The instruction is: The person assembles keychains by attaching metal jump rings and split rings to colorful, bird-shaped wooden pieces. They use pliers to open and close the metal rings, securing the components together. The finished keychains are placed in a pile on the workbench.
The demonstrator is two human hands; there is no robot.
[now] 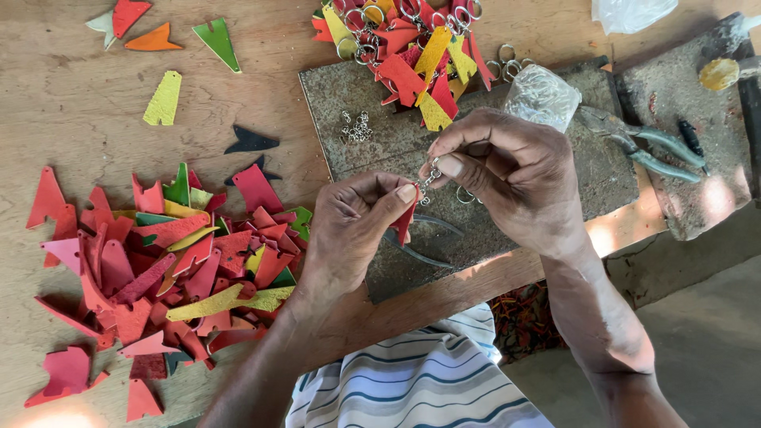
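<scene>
My left hand [357,226] pinches a small red leather cut-out [406,223] between thumb and fingers. My right hand [511,170] holds a short silver chain with a ring [430,176] at the top of that red piece. Both hands hover over a rusty metal plate [349,95]. Dark pliers [432,242] lie on the plate just beneath the hands, partly hidden.
A heap of red, pink, yellow and green leather shapes [166,269] covers the wooden table at left. Finished pieces with key rings [412,47] are piled at the top. Loose chains [357,128], a clear bag [541,95], green-handled pliers [654,150] and a second plate [682,95] lie right.
</scene>
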